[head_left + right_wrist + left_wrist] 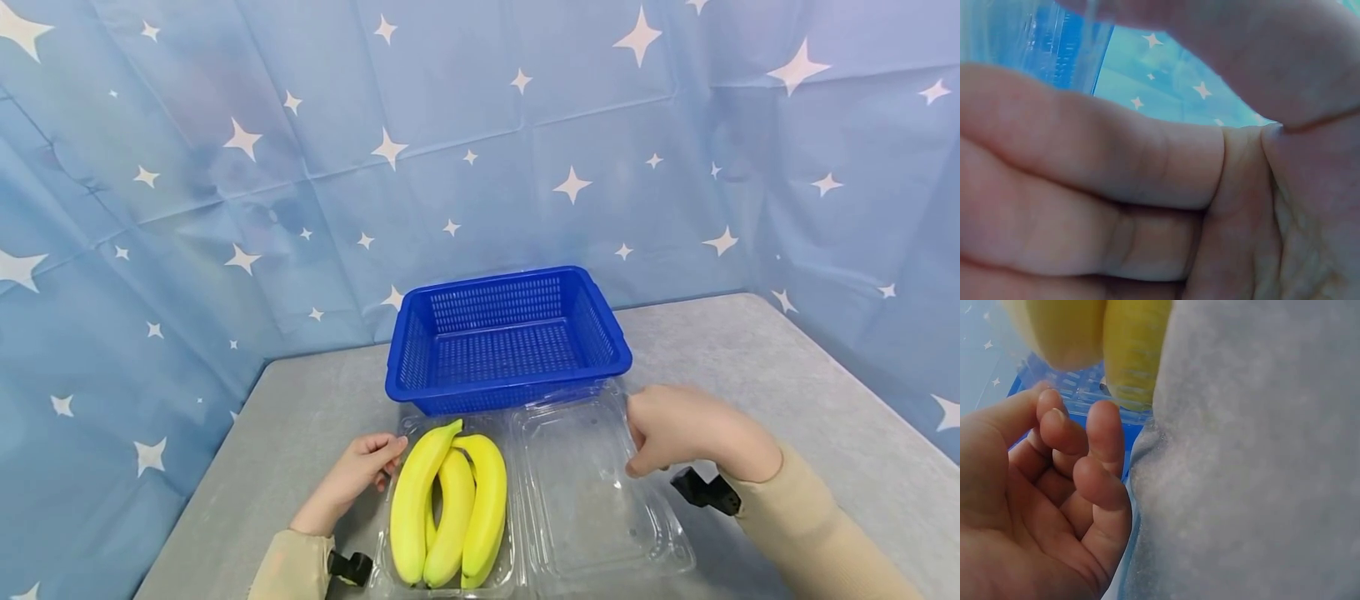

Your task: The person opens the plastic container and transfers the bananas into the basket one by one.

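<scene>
A clear plastic clamshell container (516,554) lies opened out on the table, several yellow bananas (410,508) side by side in its left half. My left hand (360,471) pinches that half's left rim between thumb and forefinger. The left wrist view shows the other fingers of this hand (1054,500) loosely bent below the clear rim. On the other side, my right hand (678,429) grips the right edge of the transparent lid (577,483), thumb toward me. In the right wrist view its curled fingers (1085,144) fill most of the picture, and the fingertips are hidden.
Just behind the container stands a blue perforated plastic basket (510,346) with nothing in it. The grey table (322,408) ends at a blue curtain (450,192) with white stars, at the back and both sides. A black wrist mount (705,490) sits on each sleeve.
</scene>
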Motion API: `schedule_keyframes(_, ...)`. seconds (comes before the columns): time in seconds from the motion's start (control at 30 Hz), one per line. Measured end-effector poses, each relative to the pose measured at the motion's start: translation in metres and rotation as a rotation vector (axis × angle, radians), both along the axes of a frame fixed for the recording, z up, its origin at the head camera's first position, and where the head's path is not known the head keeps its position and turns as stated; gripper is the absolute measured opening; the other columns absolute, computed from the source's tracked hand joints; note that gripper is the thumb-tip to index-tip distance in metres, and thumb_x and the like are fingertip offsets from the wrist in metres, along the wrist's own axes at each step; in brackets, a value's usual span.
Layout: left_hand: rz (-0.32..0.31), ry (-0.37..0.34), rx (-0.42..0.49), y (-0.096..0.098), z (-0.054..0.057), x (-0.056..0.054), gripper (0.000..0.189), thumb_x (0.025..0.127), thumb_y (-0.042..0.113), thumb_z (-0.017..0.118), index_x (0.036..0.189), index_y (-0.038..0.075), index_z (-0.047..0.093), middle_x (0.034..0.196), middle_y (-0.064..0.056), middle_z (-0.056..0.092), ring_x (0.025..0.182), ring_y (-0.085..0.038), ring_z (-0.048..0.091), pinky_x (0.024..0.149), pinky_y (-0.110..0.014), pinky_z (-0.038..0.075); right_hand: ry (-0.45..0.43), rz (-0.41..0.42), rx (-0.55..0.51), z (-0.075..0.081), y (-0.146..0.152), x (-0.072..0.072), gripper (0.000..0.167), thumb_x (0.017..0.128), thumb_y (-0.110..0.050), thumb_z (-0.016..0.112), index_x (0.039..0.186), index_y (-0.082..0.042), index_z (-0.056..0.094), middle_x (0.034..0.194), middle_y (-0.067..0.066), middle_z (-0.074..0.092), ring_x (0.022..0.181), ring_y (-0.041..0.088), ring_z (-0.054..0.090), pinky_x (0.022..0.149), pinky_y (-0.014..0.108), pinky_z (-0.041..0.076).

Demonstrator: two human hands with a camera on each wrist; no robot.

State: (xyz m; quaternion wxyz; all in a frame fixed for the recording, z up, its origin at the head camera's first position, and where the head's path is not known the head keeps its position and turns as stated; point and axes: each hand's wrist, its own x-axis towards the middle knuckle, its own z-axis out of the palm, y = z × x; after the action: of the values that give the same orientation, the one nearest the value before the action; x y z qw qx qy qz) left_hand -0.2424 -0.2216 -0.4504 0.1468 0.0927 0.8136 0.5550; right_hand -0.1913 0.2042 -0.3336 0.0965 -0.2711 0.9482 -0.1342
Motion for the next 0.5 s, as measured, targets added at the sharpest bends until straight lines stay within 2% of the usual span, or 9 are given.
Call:
schedule_keyframes(0.33, 0.016, -0.02, 0.03, 0.004, 0.0, 0.0, 0.038, 0.099, 0.035, 0.057, 0.076, 0.004, 0.055, 0.068, -0.003, 0.051, 0.056, -0.015, 0.048, 0.05, -0.027, 0.045, -0.02, -0.005, -0.025, -0.004, 0.005, -0.006, 0.036, 0.062, -0.014, 0.069, 0.04, -0.021, 0.042, 0.036, -0.017, 0.036, 0.039, 0.001, 0.02, 0.043, 0.023, 0.02)
schedule_keyframes(0.5, 0.03, -0.024, 0.051, 0.004, -0.001, 0.001, 0.036, 0.099, 0.033, 0.057, 0.076, 0.005, 0.055, 0.068, -0.003, 0.052, 0.056, -0.014, 0.047, 0.05, -0.026, 0.045, -0.041, -0.014, -0.018, -0.006, 0.005, -0.011, 0.034, 0.062, -0.013, 0.068, 0.04, -0.02, 0.043, 0.037, -0.013, 0.043, 0.038, 0.001, 0.026, 0.043, 0.023, 0.022)
